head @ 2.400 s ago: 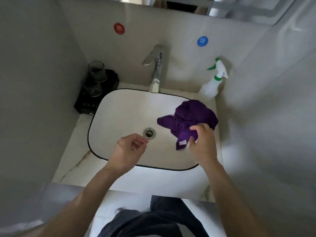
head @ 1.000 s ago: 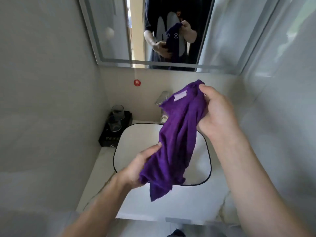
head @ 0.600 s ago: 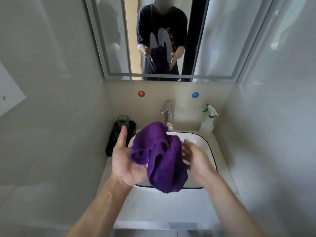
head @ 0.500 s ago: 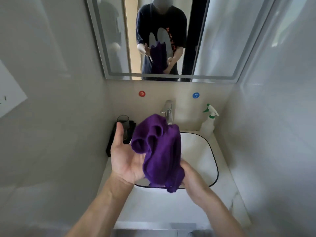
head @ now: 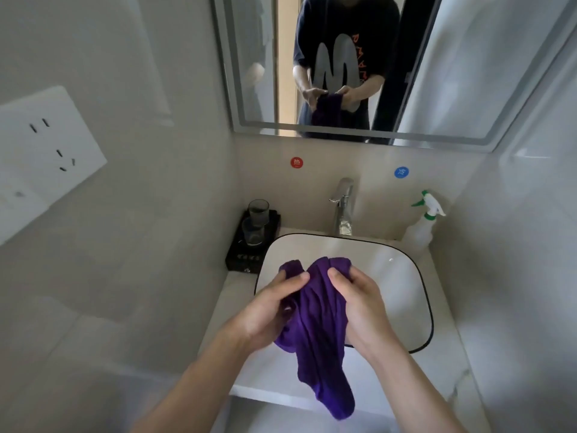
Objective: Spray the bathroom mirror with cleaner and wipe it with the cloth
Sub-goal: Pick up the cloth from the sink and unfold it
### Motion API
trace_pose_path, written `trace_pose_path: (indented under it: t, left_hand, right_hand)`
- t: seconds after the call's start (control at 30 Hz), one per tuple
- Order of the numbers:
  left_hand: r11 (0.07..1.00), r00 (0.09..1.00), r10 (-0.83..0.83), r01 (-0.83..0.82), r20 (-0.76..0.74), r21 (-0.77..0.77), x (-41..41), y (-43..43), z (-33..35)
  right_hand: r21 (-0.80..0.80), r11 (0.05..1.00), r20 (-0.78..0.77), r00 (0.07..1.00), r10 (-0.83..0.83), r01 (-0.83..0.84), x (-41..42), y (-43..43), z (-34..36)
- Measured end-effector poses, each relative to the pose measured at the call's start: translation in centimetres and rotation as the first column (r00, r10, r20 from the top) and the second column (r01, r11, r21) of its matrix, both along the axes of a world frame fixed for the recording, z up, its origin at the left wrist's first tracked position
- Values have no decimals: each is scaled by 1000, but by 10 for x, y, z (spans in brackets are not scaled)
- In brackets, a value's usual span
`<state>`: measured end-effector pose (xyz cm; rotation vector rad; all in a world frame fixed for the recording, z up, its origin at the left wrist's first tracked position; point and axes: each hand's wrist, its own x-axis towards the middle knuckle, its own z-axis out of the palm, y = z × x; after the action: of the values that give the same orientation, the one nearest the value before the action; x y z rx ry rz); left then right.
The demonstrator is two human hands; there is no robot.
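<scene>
Now both hands grip the cloth (head: 318, 326) over the sink (head: 406, 289): the left hand (head: 268, 310) and right hand (head: 359, 304) curl round its bunched top, its tail hanging near. Best fold it into a flat pad for wiping. The spray bottle (head: 421, 226) stands far right, untouched; the mirror (head: 468, 73) hangs beyond.

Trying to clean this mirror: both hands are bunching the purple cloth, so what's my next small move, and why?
Probably leave the purple cloth in the left hand and reach the right hand for the spray bottle: both grip the cloth, the bottle stands untouched beside the sink, and the mirror looks unsprayed.
</scene>
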<state>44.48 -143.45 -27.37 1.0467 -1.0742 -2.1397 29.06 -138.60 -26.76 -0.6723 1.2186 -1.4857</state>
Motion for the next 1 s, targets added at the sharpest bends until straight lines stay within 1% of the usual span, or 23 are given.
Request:
trace_pose_path:
  t: [0.03, 0.1, 0.23, 0.3, 0.43, 0.5, 0.6, 0.67, 0.73, 0.8, 0.9, 0.93, 1.0]
  left_hand:
    - [999, 999, 4, -2, 51, -32, 1, -1, -2]
    - [999, 998, -6, 9, 62, -52, 2, -3, -9]
    - [998, 993, 37, -30, -115, 61, 3, -11, -12]
    - [998, 989, 48, -42, -138, 41, 2, -16, -6]
    - [994, 990, 82, -90, -115, -65, -1, -34, 18]
    - [990, 990, 100, -110, -103, -92, -3, -43, 33]
    - [985, 989, 116, -127, -94, -114, -8, -54, 50]
    - [982, 988, 145, -151, -57, -116, -13, -61, 57]
    - [975, 987, 162, -159, 9, -156, -16, -69, 63]
    - [971, 990, 119, -102, 70, -216, -18, -76, 70]
    - [958, 989, -29, 69, 144, -279, -17, -84, 84]
    - [942, 977, -81, 140, 197, -307, -17, -87, 90]
    - [890, 923, -129, 270, 363, -368, -17, -91, 101]
  right_hand:
    - [-17, 1000, -10, 1000, -3, 3, 1, -3, 0]
    - [-53, 998, -40, 999, -15, 12, 0, -8, 4]
    - [-77, 996, -54, 997, -48, 44, -14, -12, 13]
    - [-94, 995, -63, 997, -40, 34, -21, -13, 18]
    - [-138, 989, -148, 987, -71, 50, -39, -9, 21]
    - [-148, 986, -193, 975, -111, 83, -50, -5, 21]
    - [-131, 983, -221, 963, -156, 130, -67, 1, 18]
    - [-130, 980, -224, 959, -174, 147, -74, 2, 17]
    - [-150, 975, -232, 953, -195, 163, -80, 3, 16]
    - [-175, 966, -221, 948, -229, 192, -87, 4, 14]
    - [-183, 943, -120, 945, -304, 280, -99, 5, 20]
    - [-172, 939, -80, 946, -314, 297, -104, 5, 23]
    - [-165, 936, -45, 945, -323, 312, -113, 5, 30]
